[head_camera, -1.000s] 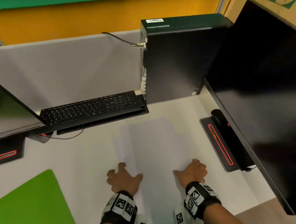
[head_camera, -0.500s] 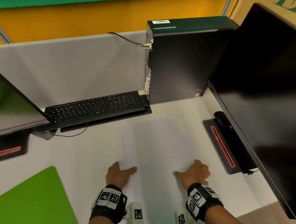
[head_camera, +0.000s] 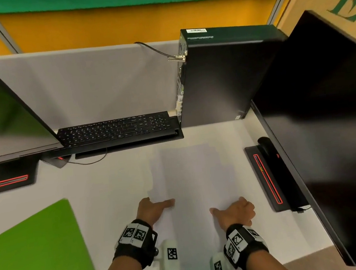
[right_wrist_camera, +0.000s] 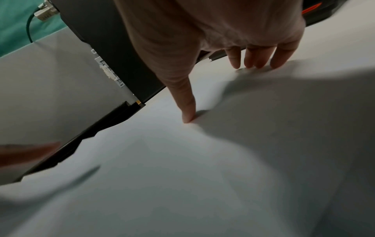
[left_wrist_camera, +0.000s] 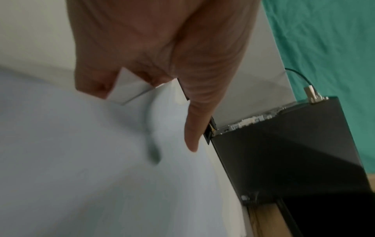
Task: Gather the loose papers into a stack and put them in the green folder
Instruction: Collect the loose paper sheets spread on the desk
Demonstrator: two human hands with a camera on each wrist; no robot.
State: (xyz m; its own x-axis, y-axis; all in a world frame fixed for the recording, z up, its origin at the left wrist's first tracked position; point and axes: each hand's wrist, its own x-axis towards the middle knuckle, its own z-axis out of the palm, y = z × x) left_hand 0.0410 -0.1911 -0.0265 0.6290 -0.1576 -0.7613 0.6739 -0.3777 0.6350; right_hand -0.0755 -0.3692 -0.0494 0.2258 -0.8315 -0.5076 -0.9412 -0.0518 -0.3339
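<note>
On the white surface the papers lie at the centre of the head view, pale and hard to tell from the top beneath them; their edges are blurred and the sheets cannot be counted. At 7 o'clock lies the green folder, cut off by the frame and well apart from the papers. The left hand sits at the papers' near left edge, thumb stretched over the sheet. Only the left wrist view shows a lifted paper corner caught between its thumb and curled fingers. The right hand rests at the near right edge. From the head view its fingers are hidden; the right wrist view shows the thumb and fingertips straight, pressing on the sheet. A keyboard lies at 11 o'clock and a computer tower stands at 1 o'clock.
</note>
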